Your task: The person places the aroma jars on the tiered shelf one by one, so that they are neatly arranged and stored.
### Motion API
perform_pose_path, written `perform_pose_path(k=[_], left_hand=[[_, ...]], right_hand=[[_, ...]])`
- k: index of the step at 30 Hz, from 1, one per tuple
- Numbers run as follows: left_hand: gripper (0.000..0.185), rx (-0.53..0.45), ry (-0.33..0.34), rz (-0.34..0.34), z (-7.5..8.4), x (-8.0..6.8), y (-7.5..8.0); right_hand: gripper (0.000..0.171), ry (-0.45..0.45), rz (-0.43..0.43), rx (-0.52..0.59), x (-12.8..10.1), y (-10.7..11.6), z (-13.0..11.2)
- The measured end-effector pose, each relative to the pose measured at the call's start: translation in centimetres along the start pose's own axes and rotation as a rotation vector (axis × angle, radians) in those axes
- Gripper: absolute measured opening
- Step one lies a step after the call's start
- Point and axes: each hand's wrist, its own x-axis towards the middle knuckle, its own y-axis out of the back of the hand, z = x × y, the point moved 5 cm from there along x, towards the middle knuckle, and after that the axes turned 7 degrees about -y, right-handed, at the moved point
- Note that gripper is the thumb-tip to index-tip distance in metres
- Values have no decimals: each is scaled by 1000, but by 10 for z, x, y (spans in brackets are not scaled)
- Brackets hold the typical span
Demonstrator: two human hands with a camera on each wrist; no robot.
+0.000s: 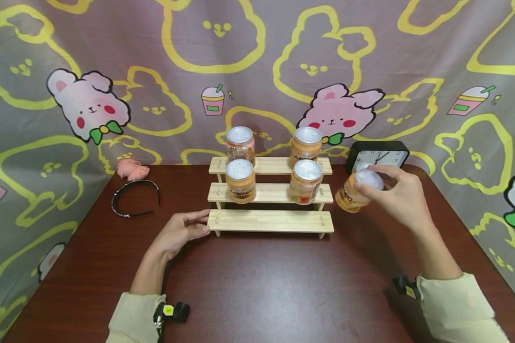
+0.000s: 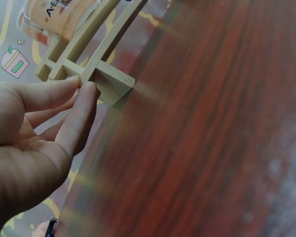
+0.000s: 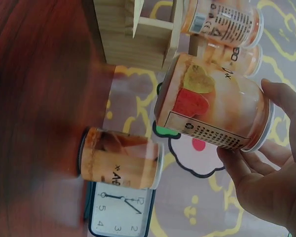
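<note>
My right hand (image 1: 401,197) grips an orange can (image 3: 212,103) with a silver lid, its thumb and fingers around the lid end. The can is off the table and tilted, just right of a three-tier wooden stand (image 1: 270,220). My left hand (image 1: 179,233) pinches the left end of the stand's lowest tier, as the left wrist view shows from close by. Two similar cans stand on the middle tier, left can (image 1: 241,183) and right can (image 1: 304,183); two more are on the top tier. Another can (image 3: 121,158) stands on the table behind the held one, mostly hidden in the head view.
A black-framed clock (image 1: 382,155) stands at the back right, behind the loose can. On the left of the dark wooden table (image 1: 257,286) lie a black headband (image 1: 116,202) and a pink fuzzy item (image 1: 133,170). A patterned curtain (image 1: 249,85) closes off the back and sides.
</note>
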Motion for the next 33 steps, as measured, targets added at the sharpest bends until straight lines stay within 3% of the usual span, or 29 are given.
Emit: perform_pose_path(k=[33], left_hand=[[57, -3, -5, 3, 1, -1, -1]], right_hand=[[48, 153, -105, 80, -29, -26, -44]])
